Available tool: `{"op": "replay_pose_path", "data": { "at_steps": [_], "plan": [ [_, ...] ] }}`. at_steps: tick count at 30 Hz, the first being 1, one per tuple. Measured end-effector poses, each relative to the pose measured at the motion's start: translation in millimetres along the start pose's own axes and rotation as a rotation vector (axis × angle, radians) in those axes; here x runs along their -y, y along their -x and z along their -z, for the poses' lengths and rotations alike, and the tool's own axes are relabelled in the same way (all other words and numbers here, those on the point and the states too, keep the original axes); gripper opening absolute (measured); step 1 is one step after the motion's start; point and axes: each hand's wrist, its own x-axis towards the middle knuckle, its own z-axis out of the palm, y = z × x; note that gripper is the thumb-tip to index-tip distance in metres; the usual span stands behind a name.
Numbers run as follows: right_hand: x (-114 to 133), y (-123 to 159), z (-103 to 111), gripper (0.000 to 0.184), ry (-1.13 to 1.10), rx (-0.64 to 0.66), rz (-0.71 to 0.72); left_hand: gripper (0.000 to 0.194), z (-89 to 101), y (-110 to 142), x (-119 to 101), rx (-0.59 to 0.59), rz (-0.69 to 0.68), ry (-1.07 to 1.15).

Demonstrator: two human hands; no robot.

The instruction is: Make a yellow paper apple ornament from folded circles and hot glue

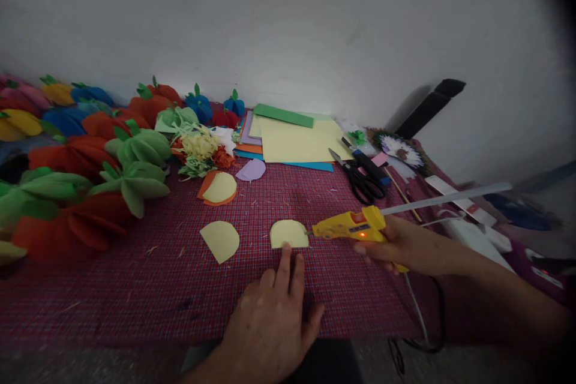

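Observation:
My right hand [407,246] grips a yellow glue gun [348,227] with a clear glue stick poking out behind it; its nozzle touches the right edge of a folded pale yellow paper piece [288,233] on the red checked cloth [135,288]. My left hand [270,318] lies flat on the cloth, fingers stretched out, fingertips pressing the lower edge of that same piece. A second folded yellow piece [220,240] lies to its left, untouched.
Paper fruits in red, green, blue and yellow [90,156] crowd the left side. A stack of coloured sheets [297,139] lies at the back by the wall, black scissors [360,175] beside it. Orange and yellow cut-outs [219,188] and a lilac one [252,169] lie mid-table.

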Motion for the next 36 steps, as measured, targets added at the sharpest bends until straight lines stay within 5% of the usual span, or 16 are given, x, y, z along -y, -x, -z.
{"op": "replay_pose_path", "data": {
  "at_steps": [36],
  "plan": [
    [25,-27,-5,0.035,0.074,0.016,0.079,0.053,0.4,0,0,-0.017,0.009,0.030]
  ]
}}
